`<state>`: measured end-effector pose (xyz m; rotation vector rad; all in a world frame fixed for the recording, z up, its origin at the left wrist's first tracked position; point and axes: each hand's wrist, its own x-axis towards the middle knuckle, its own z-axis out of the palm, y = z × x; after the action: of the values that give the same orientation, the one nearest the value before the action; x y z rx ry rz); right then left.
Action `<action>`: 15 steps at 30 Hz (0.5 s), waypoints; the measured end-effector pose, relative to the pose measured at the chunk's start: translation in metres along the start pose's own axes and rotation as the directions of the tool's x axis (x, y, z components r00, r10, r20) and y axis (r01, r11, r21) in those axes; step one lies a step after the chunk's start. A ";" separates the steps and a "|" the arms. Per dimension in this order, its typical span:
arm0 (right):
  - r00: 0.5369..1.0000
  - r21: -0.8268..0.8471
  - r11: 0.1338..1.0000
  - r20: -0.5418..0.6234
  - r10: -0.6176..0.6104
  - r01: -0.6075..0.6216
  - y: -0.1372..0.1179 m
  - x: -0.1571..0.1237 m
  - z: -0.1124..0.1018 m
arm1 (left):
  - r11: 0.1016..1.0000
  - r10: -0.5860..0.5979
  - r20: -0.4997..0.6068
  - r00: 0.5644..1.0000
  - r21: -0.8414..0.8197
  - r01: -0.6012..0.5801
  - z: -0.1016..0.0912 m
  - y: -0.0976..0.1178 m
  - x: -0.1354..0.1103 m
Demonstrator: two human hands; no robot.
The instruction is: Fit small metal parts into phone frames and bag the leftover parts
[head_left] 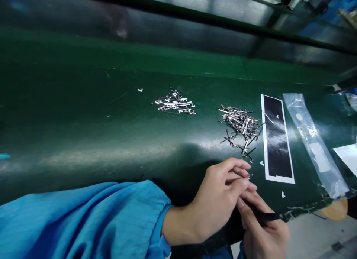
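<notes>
Your left hand (212, 199) and right hand (264, 229) meet at the fingertips, low over the bench (83, 121) near its front edge. Right: fingers curled, grasping a slim dark tool (269, 216) that lies across the palm. Left: thumb and fingers bent in toward each other; whatever sits between them is too small or hidden, so can't tell if you're gripping a part. Big pile (241, 123) of thin strips just beyond your hands; small pile (175, 103) farther left. Right of the big pile: black sheet (277, 140), white-edged, then clear bag (315, 143). White scrap (283, 194) near the sheet's bottom end.
</notes>
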<state>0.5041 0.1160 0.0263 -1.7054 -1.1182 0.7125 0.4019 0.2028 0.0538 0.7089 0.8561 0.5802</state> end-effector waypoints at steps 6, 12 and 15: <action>1.000 0.053 0.999 -0.028 0.010 -0.009 0.005 -0.001 0.003 | 1.000 -0.002 0.005 1.000 -0.018 0.003 0.001 -0.001 -0.002; 0.998 -0.091 0.993 0.005 -0.070 0.070 -0.005 0.004 -0.002 | 0.976 0.159 0.046 0.986 0.142 -0.164 -0.005 0.000 -0.005; 0.956 -0.240 0.951 0.263 -0.130 0.195 -0.014 0.014 -0.013 | 0.774 0.401 0.121 0.908 0.485 -0.406 -0.018 0.005 -0.003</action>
<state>0.5154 0.1255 0.0442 -1.7499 -1.5686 0.7061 0.3843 0.2100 0.0506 1.4000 0.8553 0.7446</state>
